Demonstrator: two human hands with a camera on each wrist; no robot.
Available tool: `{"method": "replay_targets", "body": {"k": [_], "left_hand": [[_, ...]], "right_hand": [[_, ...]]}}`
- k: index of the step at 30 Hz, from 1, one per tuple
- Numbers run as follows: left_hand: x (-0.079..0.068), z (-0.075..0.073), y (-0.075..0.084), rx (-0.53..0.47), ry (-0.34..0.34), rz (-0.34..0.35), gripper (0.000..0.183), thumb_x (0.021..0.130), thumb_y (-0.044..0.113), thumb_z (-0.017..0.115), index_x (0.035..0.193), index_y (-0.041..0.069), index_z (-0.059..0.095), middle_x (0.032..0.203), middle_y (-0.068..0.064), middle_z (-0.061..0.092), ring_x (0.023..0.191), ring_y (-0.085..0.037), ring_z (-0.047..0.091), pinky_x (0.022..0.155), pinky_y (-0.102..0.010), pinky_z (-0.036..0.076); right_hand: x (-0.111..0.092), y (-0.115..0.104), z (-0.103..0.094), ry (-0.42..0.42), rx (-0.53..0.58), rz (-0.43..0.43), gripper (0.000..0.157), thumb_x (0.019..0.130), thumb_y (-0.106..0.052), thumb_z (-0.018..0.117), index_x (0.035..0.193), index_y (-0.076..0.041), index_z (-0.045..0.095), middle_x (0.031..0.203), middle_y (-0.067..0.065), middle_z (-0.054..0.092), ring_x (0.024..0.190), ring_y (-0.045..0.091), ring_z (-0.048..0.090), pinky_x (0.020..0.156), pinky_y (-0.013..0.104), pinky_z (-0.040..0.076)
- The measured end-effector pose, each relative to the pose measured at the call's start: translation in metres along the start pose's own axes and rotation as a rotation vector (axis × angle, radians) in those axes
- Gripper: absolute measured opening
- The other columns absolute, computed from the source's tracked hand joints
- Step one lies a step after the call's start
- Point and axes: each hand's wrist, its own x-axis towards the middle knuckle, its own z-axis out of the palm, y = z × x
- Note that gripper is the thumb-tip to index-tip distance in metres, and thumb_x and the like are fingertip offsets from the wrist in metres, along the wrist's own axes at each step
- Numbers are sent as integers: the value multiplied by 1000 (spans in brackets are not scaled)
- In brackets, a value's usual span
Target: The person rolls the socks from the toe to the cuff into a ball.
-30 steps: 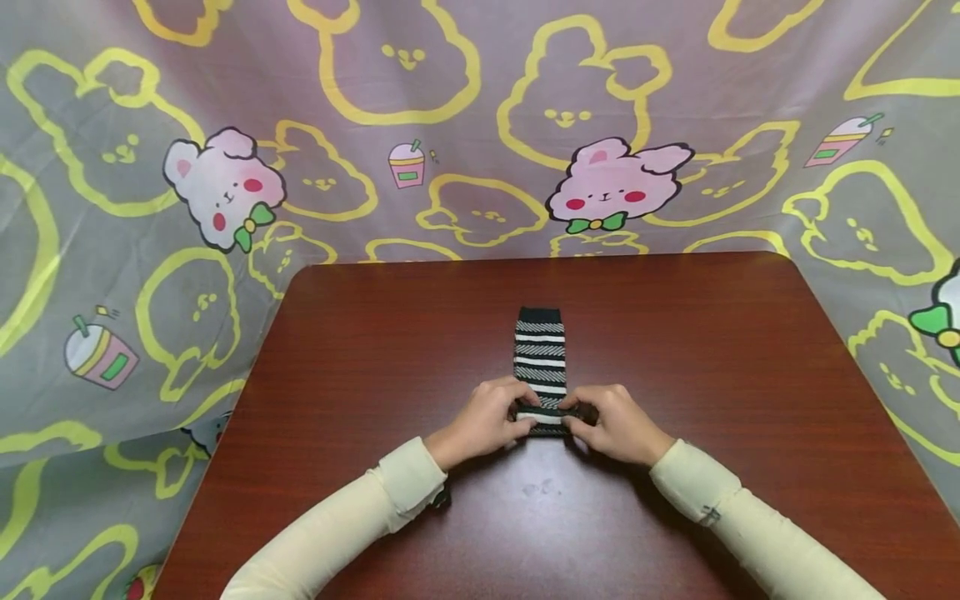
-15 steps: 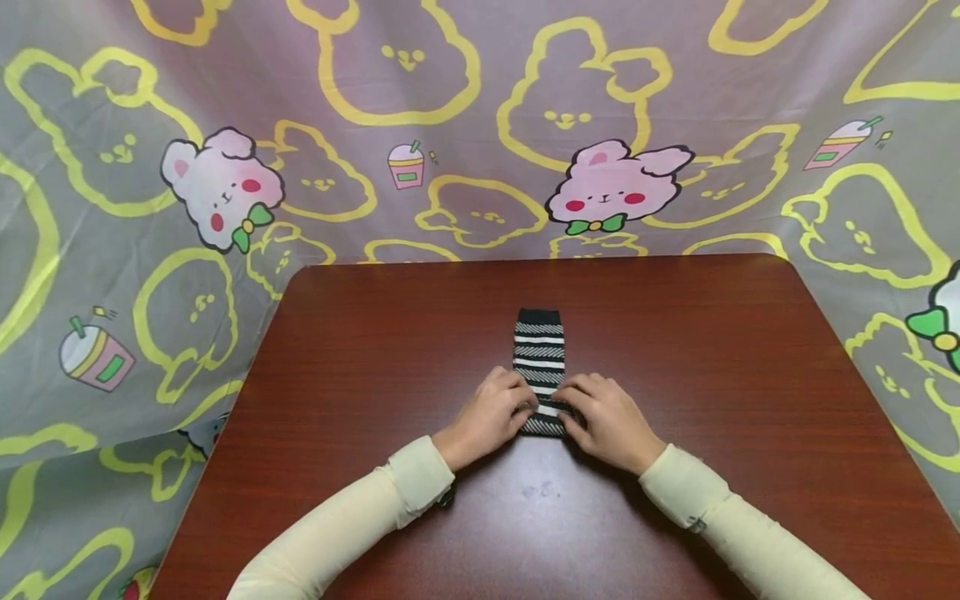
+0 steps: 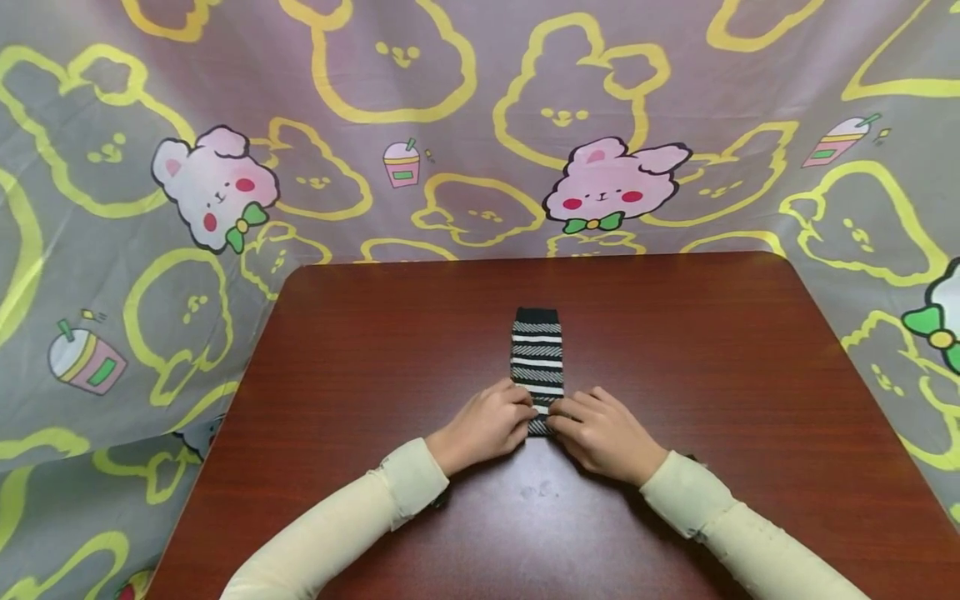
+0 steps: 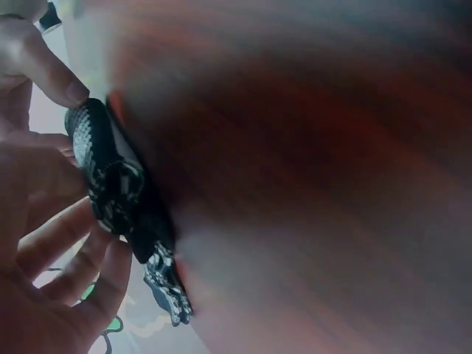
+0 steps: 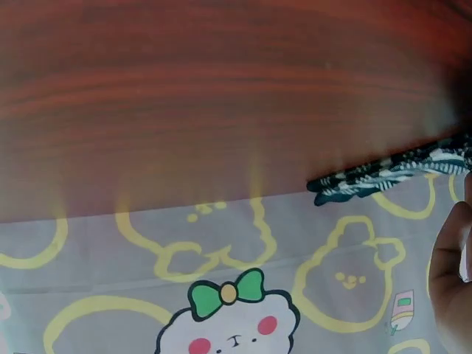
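Note:
A black-and-white striped knit sock (image 3: 537,354) lies lengthwise on the table, its plain black end pointing away from me. Its near end is doubled over into a thick fold. My left hand (image 3: 487,423) grips the left side of that fold; in the left wrist view the thumb presses on the sock (image 4: 96,140) from one end while the fingers bend along its other side. Opposite, my right hand (image 3: 606,435) holds the right side of the fold with curled fingers, its thumb hidden. Only part of the right hand (image 5: 451,273) shows in the right wrist view, beside the sock.
The reddish-brown wooden table (image 3: 375,333) has rounded far corners. Behind it and along both sides hangs a grey-pink curtain (image 3: 465,142) printed with cartoon bears and rabbits.
Both hands have worked the near end of the sock: its fold has been turned over and flattened. The right hand's fingers have drawn nearer to me and closed in on the fold.

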Motion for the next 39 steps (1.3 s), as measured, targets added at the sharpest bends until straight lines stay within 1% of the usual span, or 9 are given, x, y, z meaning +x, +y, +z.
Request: {"method": "replay_targets", "body": {"k": [5, 8, 13, 17, 20, 26, 31, 35, 39], "left_hand": [[0, 0, 0, 80, -47, 53, 19, 86, 30, 76, 96, 14, 77, 95, 2, 65, 87, -15, 58, 74, -28, 52], [1, 0, 1, 133, -60, 83, 25, 83, 37, 79, 93, 14, 74, 92, 2, 63, 84, -16, 58, 72, -30, 51], [1, 2, 3, 186, -37, 93, 25, 78, 32, 82, 90, 13, 72, 89, 1, 63, 81, -17, 59, 69, -32, 51], [1, 4, 5, 222, 3, 82, 19, 77, 28, 76, 87, 13, 70, 87, 1, 64, 79, -18, 60, 65, -32, 49], [2, 6, 6, 210, 29, 58, 17, 77, 25, 73, 87, 12, 70, 85, 0, 66, 76, -18, 60, 62, -32, 46], [3, 5, 5, 136, 44, 3, 17, 78, 23, 73, 88, 10, 68, 85, -1, 68, 74, -16, 60, 60, -31, 45], [1, 0, 3, 45, 54, -15, 21, 79, 21, 75, 95, 9, 68, 88, -1, 68, 75, -16, 62, 59, -31, 48], [1, -4, 2, -121, 65, -77, 32, 80, 18, 78, 108, 5, 68, 96, -4, 69, 83, -15, 66, 69, -29, 55], [2, -6, 1, -288, 86, -200, 34, 81, 13, 78, 112, 7, 65, 103, -3, 69, 90, -14, 66, 80, -28, 55]], "right_hand": [[-2, 1, 2, 22, -5, -9, 20, 85, -17, 63, 101, -10, 73, 102, 3, 69, 84, 23, 63, 68, 39, 45], [-2, 1, 2, 12, -11, -9, 20, 85, -17, 64, 101, -10, 72, 103, 3, 68, 84, 23, 63, 69, 39, 45], [-1, 0, 2, -19, -23, 5, 20, 83, -18, 68, 101, -11, 72, 103, 2, 68, 86, 23, 63, 71, 39, 46], [1, 0, 3, 5, -36, 16, 22, 79, -21, 71, 99, -11, 70, 100, 2, 67, 84, 23, 62, 69, 39, 45], [3, -1, 5, 19, -36, 34, 27, 77, -23, 75, 101, -11, 68, 99, 2, 66, 82, 23, 62, 67, 39, 44], [7, -1, 4, 3, -49, 83, 35, 75, -21, 76, 108, -9, 67, 100, 3, 66, 84, 23, 62, 67, 41, 47], [6, 1, 3, 65, 58, 135, 33, 74, -17, 77, 104, -8, 65, 95, 4, 66, 82, 23, 63, 66, 44, 50], [7, 4, -1, 80, 167, 227, 31, 73, -17, 79, 100, -10, 66, 92, 2, 69, 81, 18, 65, 67, 43, 51], [9, 6, -5, 67, 278, 344, 29, 74, -16, 81, 98, -13, 67, 89, -4, 70, 74, 12, 63, 66, 39, 51]]}}
